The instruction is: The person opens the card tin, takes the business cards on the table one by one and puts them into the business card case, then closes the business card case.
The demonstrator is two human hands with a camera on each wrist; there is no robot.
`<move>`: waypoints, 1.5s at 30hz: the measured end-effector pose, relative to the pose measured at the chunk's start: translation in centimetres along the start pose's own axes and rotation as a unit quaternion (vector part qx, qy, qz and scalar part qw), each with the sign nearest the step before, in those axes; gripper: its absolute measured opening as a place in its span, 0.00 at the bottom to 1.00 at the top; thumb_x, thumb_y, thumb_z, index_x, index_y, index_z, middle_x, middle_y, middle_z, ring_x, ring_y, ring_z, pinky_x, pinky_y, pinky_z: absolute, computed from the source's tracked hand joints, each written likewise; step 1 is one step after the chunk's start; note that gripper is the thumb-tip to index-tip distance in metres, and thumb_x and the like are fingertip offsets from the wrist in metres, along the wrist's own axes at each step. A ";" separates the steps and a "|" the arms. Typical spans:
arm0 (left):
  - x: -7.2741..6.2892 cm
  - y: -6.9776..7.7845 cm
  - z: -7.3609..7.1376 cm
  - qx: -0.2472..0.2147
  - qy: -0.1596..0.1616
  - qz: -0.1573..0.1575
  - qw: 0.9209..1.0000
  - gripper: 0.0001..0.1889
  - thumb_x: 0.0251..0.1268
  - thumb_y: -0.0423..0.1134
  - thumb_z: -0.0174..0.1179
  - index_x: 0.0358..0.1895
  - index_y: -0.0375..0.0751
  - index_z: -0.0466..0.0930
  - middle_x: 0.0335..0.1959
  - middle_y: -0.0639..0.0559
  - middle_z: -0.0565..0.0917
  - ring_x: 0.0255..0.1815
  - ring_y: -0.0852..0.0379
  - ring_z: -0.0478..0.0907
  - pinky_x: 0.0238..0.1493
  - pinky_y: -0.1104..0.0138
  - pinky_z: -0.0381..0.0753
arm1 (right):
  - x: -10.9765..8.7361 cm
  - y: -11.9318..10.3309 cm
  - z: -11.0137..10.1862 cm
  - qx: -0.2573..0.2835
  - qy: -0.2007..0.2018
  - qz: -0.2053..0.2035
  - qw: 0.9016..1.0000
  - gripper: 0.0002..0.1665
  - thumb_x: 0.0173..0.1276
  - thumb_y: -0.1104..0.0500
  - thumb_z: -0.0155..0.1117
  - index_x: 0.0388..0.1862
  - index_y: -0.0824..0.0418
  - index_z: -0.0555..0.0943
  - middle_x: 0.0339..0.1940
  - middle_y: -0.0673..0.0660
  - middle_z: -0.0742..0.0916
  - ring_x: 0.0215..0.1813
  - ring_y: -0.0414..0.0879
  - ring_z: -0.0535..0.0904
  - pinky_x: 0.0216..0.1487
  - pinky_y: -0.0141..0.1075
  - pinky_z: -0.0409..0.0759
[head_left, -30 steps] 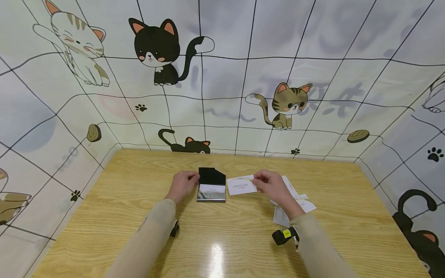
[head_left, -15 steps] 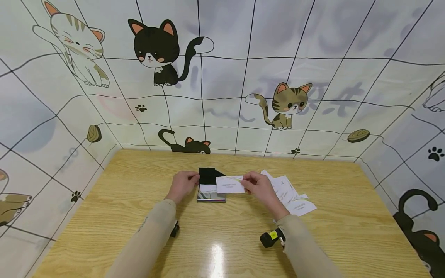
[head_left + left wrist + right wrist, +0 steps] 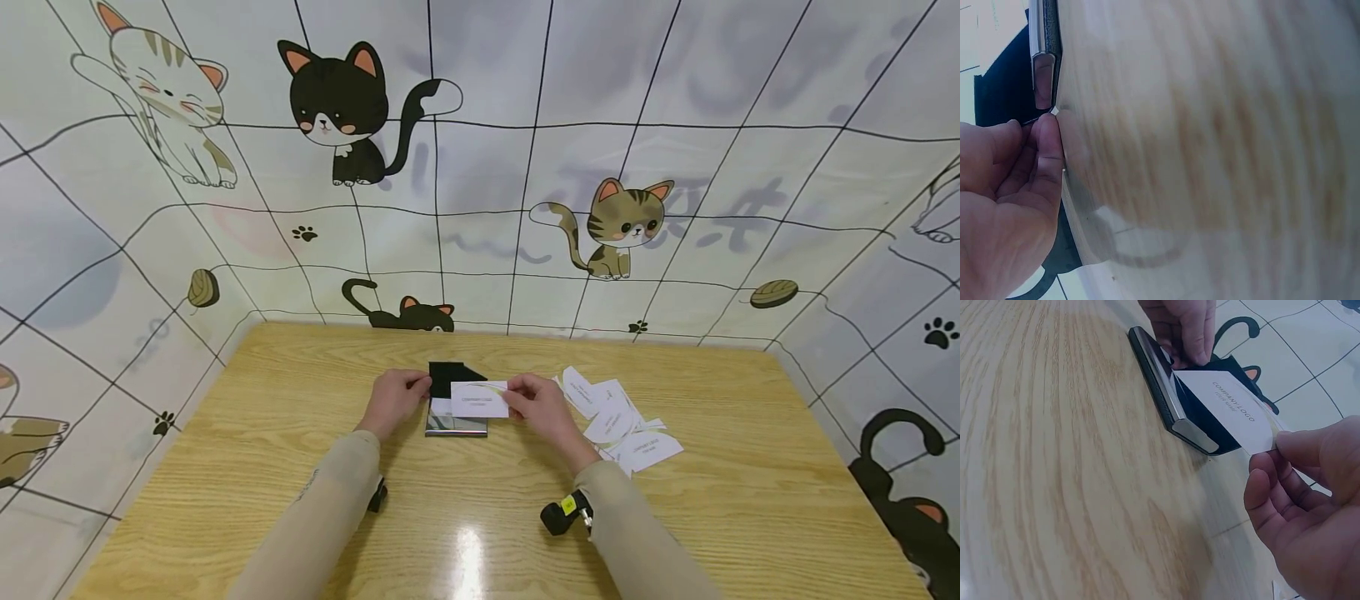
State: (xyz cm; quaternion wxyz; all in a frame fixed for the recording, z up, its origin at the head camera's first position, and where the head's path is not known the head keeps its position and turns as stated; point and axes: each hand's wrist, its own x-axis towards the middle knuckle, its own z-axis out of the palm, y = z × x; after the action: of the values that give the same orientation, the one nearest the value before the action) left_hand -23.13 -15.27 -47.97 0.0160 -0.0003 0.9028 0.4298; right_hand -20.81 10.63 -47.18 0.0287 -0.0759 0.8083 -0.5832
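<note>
In the head view an open business card case (image 3: 456, 427) lies on the table, its silver body nearest me and its black lid (image 3: 446, 374) folded back. My left hand (image 3: 396, 400) pinches the lid's left edge between thumb and fingers. A white business card (image 3: 478, 401) is pinched at its right end by my right hand (image 3: 543, 408). The card overlaps the case in the head view. From the right wrist, the card (image 3: 1229, 406), printed "COMPANY LOGO", slants over the case (image 3: 1160, 381). The left wrist view shows the case body (image 3: 1046, 56) beyond my left fingertips.
Several loose business cards (image 3: 615, 417) lie in an overlapping spread to the right of my right hand. The wooden table (image 3: 360, 533) meets a cat-patterned wall covering (image 3: 480, 208) at the back and sides.
My right hand has carried the card leftward from beside the case to over it, uncovering more of the loose cards. My left hand stays at the lid's edge.
</note>
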 end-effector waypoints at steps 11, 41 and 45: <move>0.2 0.0 0.1 0.005 -0.005 -0.005 1.000 0.12 0.77 0.37 0.61 0.52 0.35 0.89 0.40 0.44 0.91 0.40 0.53 0.88 0.46 0.59 0.87 | 0.9 0.3 1.5 -0.005 0.024 0.015 1.000 0.04 0.72 0.69 0.66 0.37 0.70 0.84 0.23 0.55 0.83 0.25 0.44 0.76 0.27 0.29 0.73; 0.0 0.2 -0.1 -0.004 -0.009 -0.010 1.000 0.12 0.78 0.36 0.60 0.54 0.34 0.88 0.45 0.41 0.90 0.41 0.52 0.89 0.46 0.59 0.87 | 1.7 0.3 3.5 -0.078 0.028 0.017 0.996 0.10 0.70 0.68 0.68 0.49 0.64 0.83 0.31 0.55 0.85 0.28 0.41 0.80 0.31 0.32 0.79; 0.1 0.1 0.0 -0.005 -0.006 -0.016 1.000 0.12 0.77 0.37 0.60 0.53 0.36 0.89 0.45 0.42 0.90 0.40 0.54 0.88 0.47 0.60 0.87 | 1.7 0.3 3.7 -0.118 0.033 -0.006 0.992 0.11 0.70 0.67 0.68 0.49 0.62 0.82 0.31 0.54 0.85 0.30 0.41 0.79 0.33 0.33 0.78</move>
State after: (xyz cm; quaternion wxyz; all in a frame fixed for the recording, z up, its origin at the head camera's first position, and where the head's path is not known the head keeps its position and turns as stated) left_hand -23.22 -15.18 -47.89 0.0279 -0.0120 0.9005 0.4338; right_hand -22.04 6.96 -48.56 -0.0107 -0.0636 0.8713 -0.4865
